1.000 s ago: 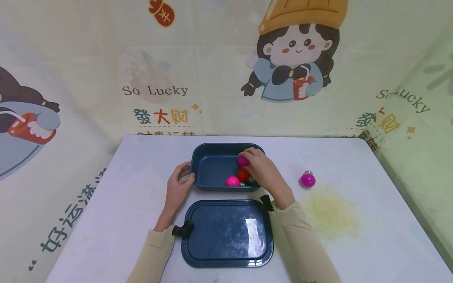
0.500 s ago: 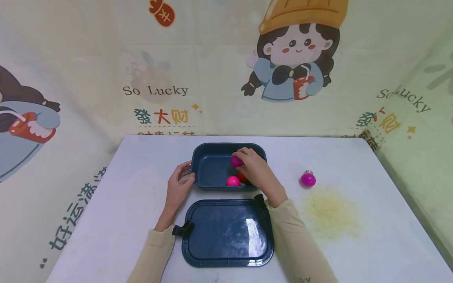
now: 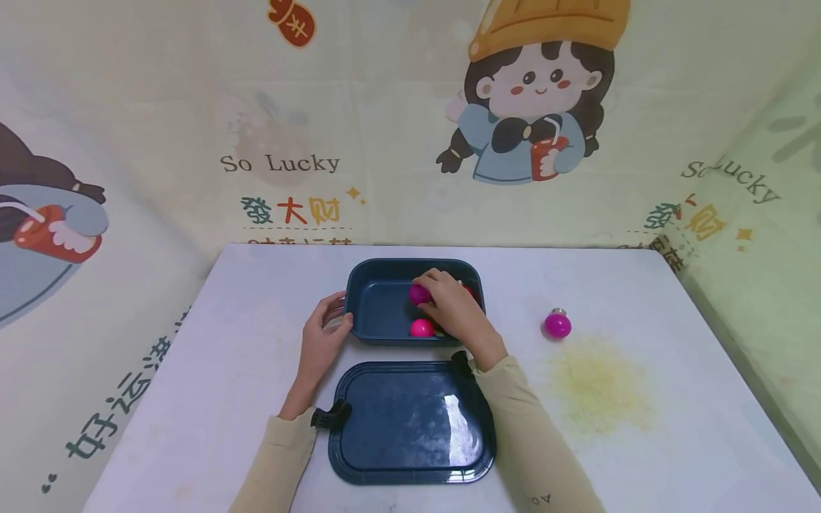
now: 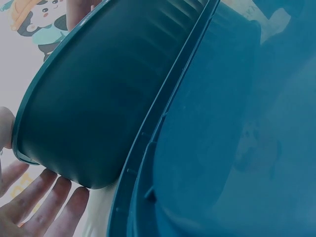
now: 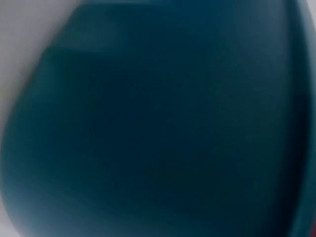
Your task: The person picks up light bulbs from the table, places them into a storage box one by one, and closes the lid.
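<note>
A dark blue rectangular box [image 3: 381, 306] lies across the table. My left hand [image 3: 323, 333] holds its left end, with the thumb at the rim and the fingertips against the outer wall [image 4: 94, 113]. Inside the box, my right hand [image 3: 457, 306] pinches a purple light bulb [image 3: 419, 294] between thumb and fingers; its base is hidden by the hand. A pink bulb [image 3: 421, 328] lies near the box's front wall, and a bit of a red bulb [image 3: 469, 288] shows behind the right hand. In the right wrist view the blurred blue box wall [image 5: 158, 123] fills most of the frame.
The box's dark blue lid [image 3: 398, 420] lies flat in front of the box, below both wrists. Another purple bulb [image 3: 557, 325] with a silver base stands apart on the white table [image 3: 244, 342] to the right. A printed cloth [image 3: 398, 128] hangs behind the table.
My right hand has moved left inside the box with the purple bulb. Red now shows behind that hand, while the red bulb seen earlier below it is covered. My left hand has stayed put.
</note>
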Tool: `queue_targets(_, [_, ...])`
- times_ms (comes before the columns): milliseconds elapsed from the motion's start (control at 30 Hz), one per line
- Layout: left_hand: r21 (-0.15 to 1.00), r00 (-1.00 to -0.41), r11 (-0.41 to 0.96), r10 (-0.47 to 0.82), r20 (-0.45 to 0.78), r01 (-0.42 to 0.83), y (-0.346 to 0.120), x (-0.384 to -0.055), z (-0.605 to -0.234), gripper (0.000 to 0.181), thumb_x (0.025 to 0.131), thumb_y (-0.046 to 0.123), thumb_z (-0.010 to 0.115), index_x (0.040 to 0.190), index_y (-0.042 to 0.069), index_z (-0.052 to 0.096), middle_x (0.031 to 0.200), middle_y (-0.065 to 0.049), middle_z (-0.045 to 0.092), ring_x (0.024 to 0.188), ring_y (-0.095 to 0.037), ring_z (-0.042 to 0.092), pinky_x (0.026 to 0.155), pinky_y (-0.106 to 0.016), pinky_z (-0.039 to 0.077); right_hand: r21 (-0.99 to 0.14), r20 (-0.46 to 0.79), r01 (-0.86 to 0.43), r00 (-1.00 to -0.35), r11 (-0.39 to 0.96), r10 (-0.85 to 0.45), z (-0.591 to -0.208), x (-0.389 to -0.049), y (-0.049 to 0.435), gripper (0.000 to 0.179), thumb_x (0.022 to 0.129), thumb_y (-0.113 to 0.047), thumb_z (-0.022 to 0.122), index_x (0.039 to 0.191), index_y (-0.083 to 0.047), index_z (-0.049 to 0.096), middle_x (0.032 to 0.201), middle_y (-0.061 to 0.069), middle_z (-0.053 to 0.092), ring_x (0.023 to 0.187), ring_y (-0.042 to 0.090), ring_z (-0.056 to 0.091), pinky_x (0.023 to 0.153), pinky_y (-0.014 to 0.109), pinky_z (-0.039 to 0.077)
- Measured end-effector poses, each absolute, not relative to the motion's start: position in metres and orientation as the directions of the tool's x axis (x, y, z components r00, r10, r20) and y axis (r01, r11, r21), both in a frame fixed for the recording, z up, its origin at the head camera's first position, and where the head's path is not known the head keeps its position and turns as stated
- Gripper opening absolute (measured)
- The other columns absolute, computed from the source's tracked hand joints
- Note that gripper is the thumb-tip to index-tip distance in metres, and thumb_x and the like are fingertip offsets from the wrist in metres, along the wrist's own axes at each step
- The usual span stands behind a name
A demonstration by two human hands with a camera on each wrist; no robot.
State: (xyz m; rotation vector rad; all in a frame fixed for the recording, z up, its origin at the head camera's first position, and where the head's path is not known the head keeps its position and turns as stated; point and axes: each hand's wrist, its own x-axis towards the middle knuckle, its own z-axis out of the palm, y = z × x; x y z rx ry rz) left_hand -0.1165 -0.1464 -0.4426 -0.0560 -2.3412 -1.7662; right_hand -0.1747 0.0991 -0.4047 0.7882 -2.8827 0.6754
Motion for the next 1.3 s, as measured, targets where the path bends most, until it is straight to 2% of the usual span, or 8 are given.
queue_targets(533, [0.948,-0.979,0.283,-0.094,0.179,0.146,-0.148,-0.116,-0.444,0.044,0.094,0.004,0.063,0.137,-0.001,0.055,0.131,-0.024,0.060,0.121,-0.038,0.059,0.085,-0.019,0.049,-0.394,0.148,-0.501,-0.862,0.770,-0.485,-0.424,-0.181,0.098,0.041,0.086,-0.012,0.077,0.125,-0.002,0.065,0.120,0.013,0.064,0.111,0.027,0.060,0.090,0.039,0.055])
queue_targets(833, [0.948,-0.978,0.277,-0.088,0.187,0.157,-0.148,-0.116,-0.443,0.044,0.095,0.004,0.063,0.137,-0.001,0.055,0.131,-0.023,0.060,0.120,-0.036,0.060,0.086,-0.023,0.051,-0.382,0.140,-0.524,-0.847,0.762,-0.512,-0.428,-0.184,0.097,0.043,0.087,-0.010,0.076,0.127,0.000,0.063,0.122,0.014,0.063,0.113,0.028,0.059,0.092,0.038,0.054])
queue_targets(1000, [0.950,-0.978,0.266,-0.082,0.194,0.166,-0.148,-0.116,-0.443,0.044,0.095,0.005,0.063,0.137,-0.002,0.054,0.131,-0.024,0.060,0.120,-0.039,0.059,0.084,-0.019,0.050,-0.368,0.135,-0.530,-0.844,0.764,-0.520,-0.424,-0.181,0.098,0.046,0.088,-0.011,0.076,0.130,0.000,0.062,0.126,0.014,0.061,0.116,0.028,0.058,0.093,0.037,0.054])
queue_targets(1300, [0.948,-0.976,0.269,-0.088,0.200,0.171,-0.147,-0.116,-0.445,0.044,0.095,0.005,0.063,0.137,-0.002,0.054,0.130,-0.023,0.060,0.119,-0.036,0.060,0.084,-0.019,0.050,-0.324,0.175,-0.535,-0.844,0.780,-0.507,-0.406,-0.173,0.107,0.045,0.088,-0.015,0.076,0.129,-0.003,0.063,0.127,0.012,0.059,0.115,0.026,0.055,0.092,0.037,0.053])
